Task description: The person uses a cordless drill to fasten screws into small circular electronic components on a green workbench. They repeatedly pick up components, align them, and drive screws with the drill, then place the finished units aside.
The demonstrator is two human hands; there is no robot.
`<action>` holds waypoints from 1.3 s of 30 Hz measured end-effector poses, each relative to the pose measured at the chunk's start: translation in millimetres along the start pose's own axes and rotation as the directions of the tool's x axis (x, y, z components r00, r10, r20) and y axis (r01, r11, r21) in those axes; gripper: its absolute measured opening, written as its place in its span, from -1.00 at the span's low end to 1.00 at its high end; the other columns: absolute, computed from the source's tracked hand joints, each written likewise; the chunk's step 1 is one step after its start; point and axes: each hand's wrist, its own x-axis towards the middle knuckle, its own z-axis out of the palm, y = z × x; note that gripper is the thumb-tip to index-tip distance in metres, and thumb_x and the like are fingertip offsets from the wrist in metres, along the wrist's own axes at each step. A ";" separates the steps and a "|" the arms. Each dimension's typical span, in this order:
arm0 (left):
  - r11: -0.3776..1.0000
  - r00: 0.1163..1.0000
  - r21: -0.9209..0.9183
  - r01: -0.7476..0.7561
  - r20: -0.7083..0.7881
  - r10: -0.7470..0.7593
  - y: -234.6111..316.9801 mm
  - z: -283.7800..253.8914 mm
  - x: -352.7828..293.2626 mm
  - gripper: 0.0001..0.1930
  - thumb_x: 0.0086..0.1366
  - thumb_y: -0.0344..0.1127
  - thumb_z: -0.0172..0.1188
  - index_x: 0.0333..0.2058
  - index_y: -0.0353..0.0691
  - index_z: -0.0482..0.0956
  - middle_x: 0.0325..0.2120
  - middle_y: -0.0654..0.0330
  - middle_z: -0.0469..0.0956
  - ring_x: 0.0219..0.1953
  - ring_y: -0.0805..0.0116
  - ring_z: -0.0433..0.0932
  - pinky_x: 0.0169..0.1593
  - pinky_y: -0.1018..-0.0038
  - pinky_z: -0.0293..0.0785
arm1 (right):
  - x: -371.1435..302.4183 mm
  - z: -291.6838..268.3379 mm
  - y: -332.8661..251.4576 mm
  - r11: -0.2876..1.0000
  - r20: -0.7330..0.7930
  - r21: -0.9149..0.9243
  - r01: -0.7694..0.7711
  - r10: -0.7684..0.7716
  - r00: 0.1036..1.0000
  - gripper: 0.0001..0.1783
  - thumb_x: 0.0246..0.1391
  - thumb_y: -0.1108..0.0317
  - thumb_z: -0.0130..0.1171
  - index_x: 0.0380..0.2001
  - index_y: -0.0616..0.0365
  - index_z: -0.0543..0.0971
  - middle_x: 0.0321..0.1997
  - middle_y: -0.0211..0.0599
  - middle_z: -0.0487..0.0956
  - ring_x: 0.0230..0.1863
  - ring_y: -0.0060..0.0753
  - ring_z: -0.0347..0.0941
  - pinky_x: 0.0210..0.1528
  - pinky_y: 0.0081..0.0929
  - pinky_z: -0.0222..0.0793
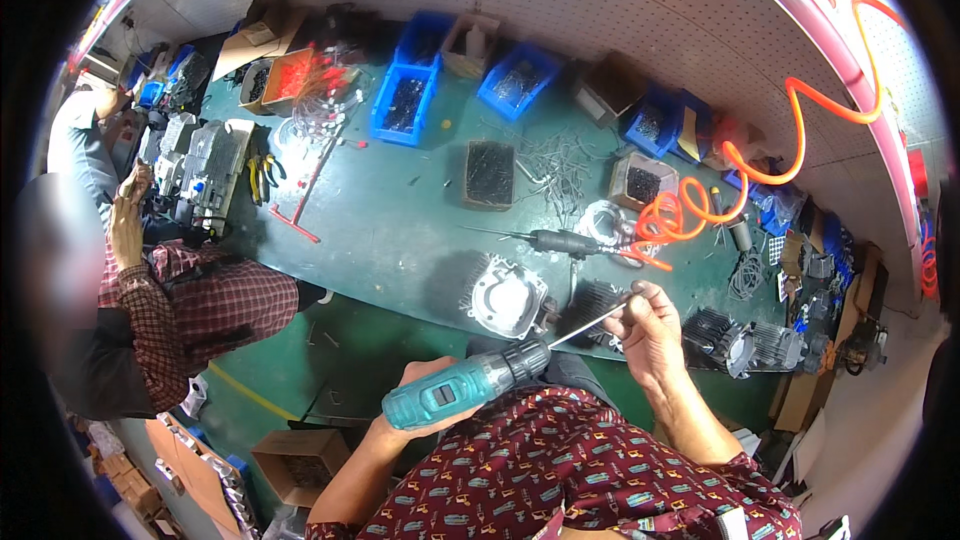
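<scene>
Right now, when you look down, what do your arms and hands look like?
My left hand and right hand are bare: no gloves show. My forearms are bare too, with no cables on them. Higher up come dark red sleeves, printed with small teal and pale shapes. Only a bit of the left sleeve shows.

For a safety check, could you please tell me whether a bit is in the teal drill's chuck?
In, apparently: a slender shaft extends from the chuck to the right hand.
</scene>
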 end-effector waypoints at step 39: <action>0.731 0.829 -0.674 0.109 -0.344 -0.441 5.8 16.1 -12.1 -0.60 0.14 -0.24 0.41 -0.13 -0.34 0.54 -0.43 0.15 0.55 -0.38 0.28 0.55 -0.21 0.31 0.53 | 80.4 85.1 -11.6 0.990 0.391 -0.124 -0.071 0.114 0.913 -0.68 0.21 0.47 0.23 0.02 0.24 0.47 -0.11 -0.22 0.62 -0.10 -0.37 0.62 -0.09 -0.38 0.67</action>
